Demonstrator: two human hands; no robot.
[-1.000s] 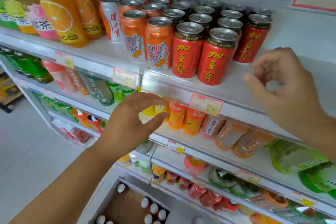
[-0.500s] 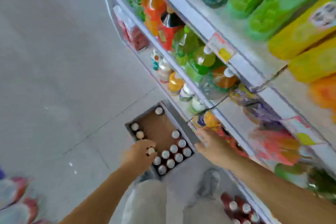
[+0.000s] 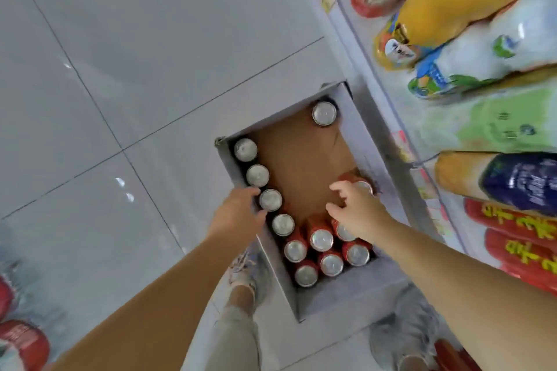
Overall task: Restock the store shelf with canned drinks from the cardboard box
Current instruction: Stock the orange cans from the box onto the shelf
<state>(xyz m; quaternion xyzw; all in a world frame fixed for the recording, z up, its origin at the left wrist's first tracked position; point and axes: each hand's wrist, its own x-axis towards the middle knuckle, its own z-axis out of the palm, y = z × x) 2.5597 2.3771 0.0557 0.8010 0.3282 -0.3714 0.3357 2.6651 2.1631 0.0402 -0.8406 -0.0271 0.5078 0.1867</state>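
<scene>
Packs (image 3: 24,343), red and blurred, sit at the lower left edge; pale glossy floor (image 3: 150,39) fills the left half, crossed by thin grout lines. Left hand (image 3: 238,214) reaches down over the left wall of the box (image 3: 346,289), which stands open on the floor against the foot of the shelf; thumb and fingers curl round the side of the third can (image 3: 270,199) in a row of six standing upright along that wall. A shoe (image 3: 245,268) stands just beside the box's near left corner. Most of the brown box bottom is bare; a lone can (image 3: 324,113) stands in the far corner; more red cans (image 3: 321,239) cluster at the near end, silver tops up, touching one another. Right hand (image 3: 358,214) hangs over the right side of that cluster, fingers spread wide and half bent, holding nothing; it covers part of two cans, one of them by the right wall; I cannot tell whether the fingertips touch either. The shelf (image 3: 404,147) runs up the right side, its edge strip carrying blurred price tags; on it lie close, smeared bottles (image 3: 497,39) in white, yellow, green and red.
</scene>
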